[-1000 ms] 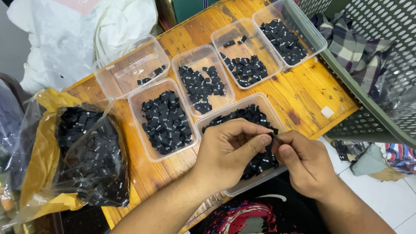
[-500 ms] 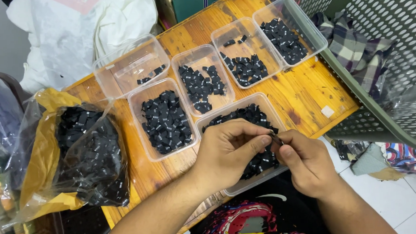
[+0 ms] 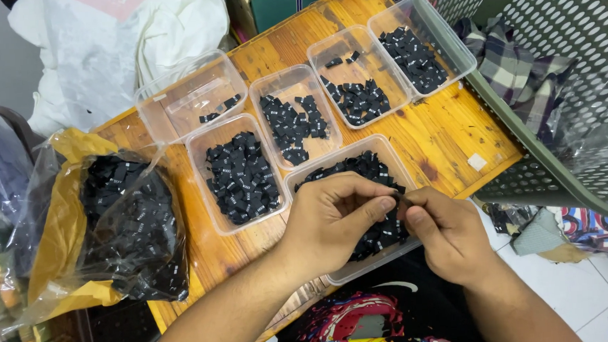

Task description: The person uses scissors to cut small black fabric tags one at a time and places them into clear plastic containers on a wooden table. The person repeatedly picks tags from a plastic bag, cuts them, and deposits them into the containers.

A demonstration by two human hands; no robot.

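My left hand (image 3: 337, 214) and my right hand (image 3: 446, 233) meet over the nearest clear plastic tub (image 3: 297, 179), which is full of small black fabric tags. Between the fingertips of both hands sits one small black tag (image 3: 398, 199), pinched from either side. Beyond it on the wooden table (image 3: 447, 132) stand several more clear tubs: one well filled (image 3: 238, 174), one half filled (image 3: 291, 119), one with few tags (image 3: 189, 101), and two at the far right (image 3: 354, 74) (image 3: 418, 40).
A clear plastic bag (image 3: 130, 225) stuffed with black tags lies on a yellow bag at the left. A green perforated laundry basket (image 3: 555, 74) with plaid cloth stands to the right. White plastic bags (image 3: 124, 41) lie at the back.
Both hands stay over the near tub; the fingers have shifted slightly around the tag. Nothing else has moved.
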